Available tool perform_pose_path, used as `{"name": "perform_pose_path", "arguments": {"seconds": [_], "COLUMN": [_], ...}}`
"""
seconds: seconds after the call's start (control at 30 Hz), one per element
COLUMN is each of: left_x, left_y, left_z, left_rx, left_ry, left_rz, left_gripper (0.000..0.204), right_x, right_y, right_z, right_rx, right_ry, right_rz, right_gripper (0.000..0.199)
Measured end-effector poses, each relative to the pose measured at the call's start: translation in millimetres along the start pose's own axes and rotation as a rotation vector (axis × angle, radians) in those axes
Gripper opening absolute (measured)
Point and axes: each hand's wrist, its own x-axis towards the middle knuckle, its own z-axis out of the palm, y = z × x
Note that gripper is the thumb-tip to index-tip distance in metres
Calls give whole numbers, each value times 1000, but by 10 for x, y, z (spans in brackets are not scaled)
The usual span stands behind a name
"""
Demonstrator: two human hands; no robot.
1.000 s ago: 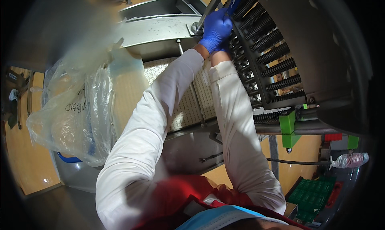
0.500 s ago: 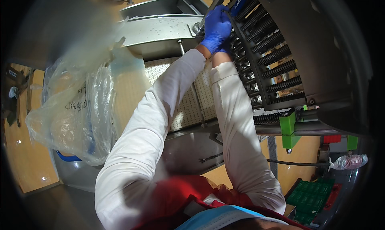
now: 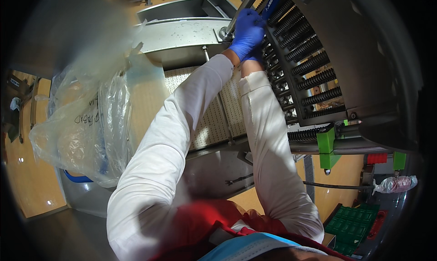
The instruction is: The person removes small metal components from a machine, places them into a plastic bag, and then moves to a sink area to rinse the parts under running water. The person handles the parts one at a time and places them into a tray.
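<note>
Both my arms reach forward to the far edge of a dark frame of black coil springs (image 3: 311, 69). My left hand (image 3: 248, 32), in a blue glove, has its fingers curled in beside the frame, next to a slanting metal bar (image 3: 242, 14). What those fingers hold is hidden. Underneath it, my right hand (image 3: 256, 55) shows only a strip of blue glove above the wrist, so its fingers are out of sight. A blue strip with white lettering (image 3: 275, 0) slants just beyond my left hand. Small metal fittings (image 3: 278, 79) line the frame's left side.
Below my arms lies a perforated pale belt (image 3: 207, 124) crossed by a thin metal rod (image 3: 224, 110). Clear plastic sheeting (image 3: 77, 138) hangs at left. A metal trough (image 3: 182, 9) stands beyond. Green clamps (image 3: 326, 145) grip a rail at right; green crates (image 3: 353, 227) sit lower right.
My left hand has shifted slightly to the right and nearer, its fingers turning a little. My right arm and the machine look almost unchanged.
</note>
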Motion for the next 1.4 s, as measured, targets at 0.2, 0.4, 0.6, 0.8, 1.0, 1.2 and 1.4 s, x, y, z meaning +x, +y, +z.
{"name": "perform_pose_path", "arguments": {"seconds": [0.2,0.4,0.6,0.8,1.0,1.2,1.4], "left_x": [-16,299,237,174,310,476,162], "left_y": [-3,-134,-118,-17,-98,-65,-54], "left_z": [73,73,-210,-168,-222,-56,-27], "left_rx": [-44,12,-102,-166,-212,-96,4], "left_ry": [45,-46,-100,-134,-328,-218,-155], "left_rz": [-91,-215,-157,-210,-224,-254,-28], "left_gripper": [27,34,25,23,26,27,30], "right_x": [19,63,-7,-7,139,184,128], "right_y": [-29,21,15,30,14,25,-36], "right_z": [50,184,272,307,197,176,90], "right_rx": [-1,16,2,38,80,123,159], "right_ry": [25,43,94,53,39,15,-13], "right_rz": [-6,8,21,22,-2,-7,-13], "right_gripper": [52,53,53,51,50,48,47]}}
